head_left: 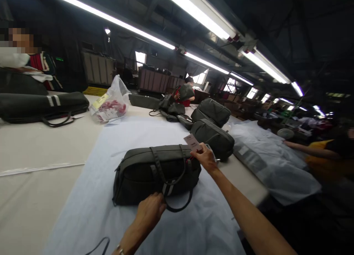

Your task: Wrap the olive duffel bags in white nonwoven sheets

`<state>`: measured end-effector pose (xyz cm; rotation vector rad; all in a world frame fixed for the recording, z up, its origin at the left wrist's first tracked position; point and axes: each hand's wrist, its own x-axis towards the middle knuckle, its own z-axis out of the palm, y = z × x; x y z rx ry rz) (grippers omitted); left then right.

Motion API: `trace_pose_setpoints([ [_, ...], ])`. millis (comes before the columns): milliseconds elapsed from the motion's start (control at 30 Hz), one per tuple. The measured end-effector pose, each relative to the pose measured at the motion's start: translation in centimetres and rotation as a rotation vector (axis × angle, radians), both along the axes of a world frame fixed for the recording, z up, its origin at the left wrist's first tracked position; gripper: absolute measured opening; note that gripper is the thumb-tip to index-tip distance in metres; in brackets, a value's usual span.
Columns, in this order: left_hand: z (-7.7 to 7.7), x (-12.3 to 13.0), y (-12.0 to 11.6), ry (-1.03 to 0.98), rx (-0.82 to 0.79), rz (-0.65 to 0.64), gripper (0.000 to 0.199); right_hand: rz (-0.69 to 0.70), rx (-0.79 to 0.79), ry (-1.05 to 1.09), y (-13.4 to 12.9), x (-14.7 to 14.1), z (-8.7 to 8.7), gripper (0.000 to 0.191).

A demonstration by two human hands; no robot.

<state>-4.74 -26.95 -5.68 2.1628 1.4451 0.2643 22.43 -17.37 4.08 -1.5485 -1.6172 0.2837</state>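
Observation:
A dark grey-green duffel bag (138,174) with two handles and a pair of white stripes lies on a pale blue sheet (91,196). At the bag's upper right end, my right hand (205,157) is closed on a small white card tag (193,142), which stands up above the bag. My left hand (152,209) is at the bag's lower front edge, beside the stripes and a hanging handle. Its fingers are curled and their tips are hidden, so what they hold cannot be made out.
Dark bags (211,135) stand behind at the right, and another (69,102) lies at the left. A clear plastic bag (112,104) holds red items. Plastic sheeting (276,155) covers the right side, near a person's arm (309,150). Other people are behind.

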Motion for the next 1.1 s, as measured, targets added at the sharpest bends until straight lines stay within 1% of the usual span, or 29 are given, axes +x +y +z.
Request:
trace_pose_setpoints([
  [33,-0.1,0.0,0.1,0.006,0.011,0.006,0.023,-0.009,-0.016,0.048,-0.9,0.9,0.2,0.034],
  [67,-0.2,0.0,0.3,-0.031,0.006,-0.004,0.027,-0.003,-0.037,0.093,-2.0,1.7,0.2,0.038],
  [100,-0.4,0.0,0.4,-0.12,-0.021,-0.029,0.032,0.014,-0.061,0.141,-3.3,2.2,-0.2,0.041],
  [133,-0.5,-0.1,0.5,-0.249,-0.063,-0.059,0.037,0.036,-0.09,0.197,-4.8,2.4,-0.9,0.043],
  [200,-0.6,-0.4,0.6,-0.508,-0.163,-0.101,0.043,0.061,-0.143,0.31,-7.9,1.9,-3.0,0.042],
  [233,-0.5,-0.5,0.6,-0.585,-0.214,-0.11,0.044,0.057,-0.151,0.349,-9.4,1.1,-4.2,0.039],
  [300,-0.3,-0.6,0.6,-0.632,-0.309,-0.108,0.046,0.038,-0.102,0.353,-12.1,-1.2,-6.4,0.034],
  [333,-0.1,-0.5,0.6,-0.629,-0.364,-0.099,0.05,0.053,-0.045,0.297,-13.2,-2.7,-7.2,0.028],
  [367,0.0,-0.3,0.6,-0.627,-0.434,-0.089,0.055,0.097,0.031,0.219,-14.2,-4.3,-7.9,0.022],
  [400,0.2,-0.1,0.5,-0.642,-0.51,-0.073,0.061,0.171,0.106,0.127,-15.0,-6.0,-8.4,0.018],
  [467,0.4,0.3,0.3,-0.723,-0.652,-0.023,0.069,0.373,0.223,-0.069,-16.2,-8.8,-9.2,0.016],
  [533,0.3,0.7,-0.1,-0.813,-0.739,0.006,0.068,0.542,0.262,-0.23,-16.9,-10.6,-9.7,0.014],
  [600,-0.2,0.9,-0.8,-0.868,-0.741,0.041,0.065,0.629,0.216,-0.295,-17.3,-11.1,-10.0,0.012],
  [667,-1.1,1.0,-1.6,-0.875,-0.72,0.062,0.056,0.664,0.133,-0.26,-17.5,-10.6,-10.0,0.01],
  [733,-2.2,1.2,-2.5,-0.907,-0.767,0.08,0.042,0.708,0.047,-0.175,-17.6,-9.6,-9.5,0.012],
  [800,-3.2,1.5,-3.2,-0.965,-0.843,0.1,0.041,0.796,-0.031,-0.12,-17.7,-8.5,-8.5,0.018],
  [867,-3.7,1.9,-3.6,-1.017,-0.887,0.145,0.042,0.855,-0.084,-0.11,-17.4,-7.5,-7.1,0.025],
  [900,-3.8,2.0,-3.8,-1.036,-0.896,0.16,0.041,0.842,-0.09,-0.107,-17.1,-7.0,-6.4,0.026],
  [933,-3.7,2.2,-3.9,-1.057,-0.9,0.163,0.04,0.796,-0.082,-0.105,-16.5,-6.5,-5.6,0.024],
  [1000,-3.4,2.4,-4.1,-1.113,-0.912,0.142,0.038,0.661,-0.051,-0.146,-15.0,-5.5,-4.0,0.023],
  [1033,-3.1,2.5,-4.3,-1.138,-0.913,0.129,0.038,0.619,-0.046,-0.21,-14.1,-5.1,-3.4,0.028],
  [1100,-2.7,2.5,-4.6,-1.14,-0.896,0.115,0.036,0.618,-0.086,-0.442,-12.5,-4.3,-2.6,0.038],
])
